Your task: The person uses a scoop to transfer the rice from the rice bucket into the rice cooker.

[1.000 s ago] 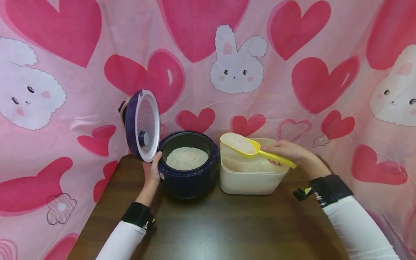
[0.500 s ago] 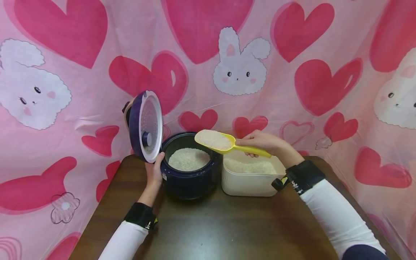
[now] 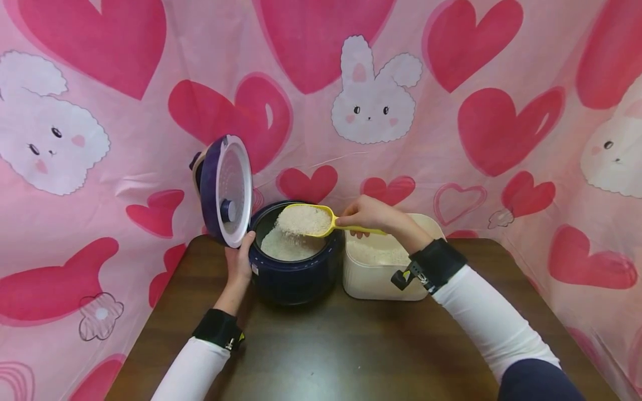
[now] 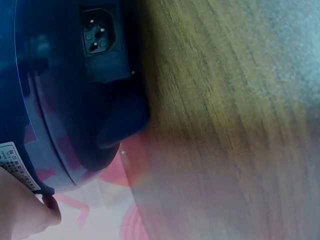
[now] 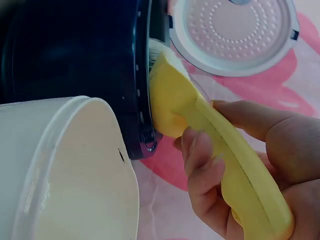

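Note:
My right hand (image 3: pixel 366 216) grips a yellow scoop (image 5: pixel 220 137) by its handle. White rice (image 3: pixel 302 220) heaps in the scoop, and grains spill from its left side into the dark blue rice cooker (image 3: pixel 296 281). More rice lies inside the cooker. The raised lid (image 3: pixel 213 189) stands upright on the cooker's left, its perforated white inner side facing right. My left hand (image 3: pixel 238 267) holds the lid's lower edge, thumb beside the cooker's rim and other fingers hidden behind the lid. Only part of this hand (image 4: pixel 25 210) shows in the left wrist view, near a label.
A cream rice bin (image 3: pixel 383 284) with rice inside stands just right of the cooker, below my right forearm. Both stand on a dark brown wooden table (image 3: pixel 321 345). A pink curtain (image 3: pixel 311 128) with hearts and rabbits hangs behind. A power socket (image 4: pixel 100 32) shows on the cooker.
My right hand has carried the loaded scoop left, from above the bin to over the cooker, and tipped it so rice falls. My left hand and the lid keep their places.

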`<state>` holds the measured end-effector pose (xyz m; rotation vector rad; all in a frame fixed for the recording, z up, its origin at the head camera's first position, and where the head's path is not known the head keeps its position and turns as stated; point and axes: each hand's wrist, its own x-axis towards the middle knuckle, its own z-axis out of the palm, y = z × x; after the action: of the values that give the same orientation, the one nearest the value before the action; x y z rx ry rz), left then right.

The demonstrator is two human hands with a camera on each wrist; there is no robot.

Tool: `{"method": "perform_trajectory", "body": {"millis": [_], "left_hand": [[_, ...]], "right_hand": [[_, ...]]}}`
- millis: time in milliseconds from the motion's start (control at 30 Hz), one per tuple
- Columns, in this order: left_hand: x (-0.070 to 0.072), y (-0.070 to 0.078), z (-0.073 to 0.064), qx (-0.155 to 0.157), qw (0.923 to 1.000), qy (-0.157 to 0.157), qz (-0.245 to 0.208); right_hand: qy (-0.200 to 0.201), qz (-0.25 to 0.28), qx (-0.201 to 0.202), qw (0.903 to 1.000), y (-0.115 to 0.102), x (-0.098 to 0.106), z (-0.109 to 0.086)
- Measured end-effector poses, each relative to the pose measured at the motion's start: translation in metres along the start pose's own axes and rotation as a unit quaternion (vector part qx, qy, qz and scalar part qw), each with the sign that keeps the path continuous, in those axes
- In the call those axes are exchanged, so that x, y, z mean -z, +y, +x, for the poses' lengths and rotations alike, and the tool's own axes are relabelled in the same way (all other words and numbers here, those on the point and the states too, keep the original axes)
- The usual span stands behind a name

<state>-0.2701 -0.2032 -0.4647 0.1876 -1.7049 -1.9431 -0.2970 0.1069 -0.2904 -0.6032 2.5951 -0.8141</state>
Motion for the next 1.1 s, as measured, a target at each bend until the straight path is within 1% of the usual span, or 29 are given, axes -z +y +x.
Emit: {"method": "perform_trajectory", "body": {"millis": [100,233,400,600,800,1100], "left_hand": [[-0.001,-0.001,0.001,-0.003,1.0000,-0.001,-0.006],[-0.001,0.001,0.003,-0.006,1.0000,-0.002,-0.006],[-0.002,0.004,0.003,-0.005,1.0000,-0.002,-0.008],[-0.001,0.002,-0.001,0.008,0.9998,0.001,-0.016],[-0.001,0.002,-0.002,0.012,0.9998,0.005,-0.014],[-0.001,0.000,-0.001,0.002,0.9999,-0.001,-0.013]], "right_hand": [[0.009,-0.024,0.003,0.9997,-0.004,-0.003,0.001],[0.026,-0.045,0.011,0.9986,-0.012,-0.003,0.001],[0.039,-0.063,0.007,0.9972,-0.019,-0.002,0.000],[0.040,-0.075,-0.003,0.9964,-0.021,-0.004,-0.001],[0.055,-0.079,-0.003,0.9954,-0.020,-0.005,0.000],[0.089,-0.080,0.008,0.9928,-0.016,-0.007,0.005]]}}
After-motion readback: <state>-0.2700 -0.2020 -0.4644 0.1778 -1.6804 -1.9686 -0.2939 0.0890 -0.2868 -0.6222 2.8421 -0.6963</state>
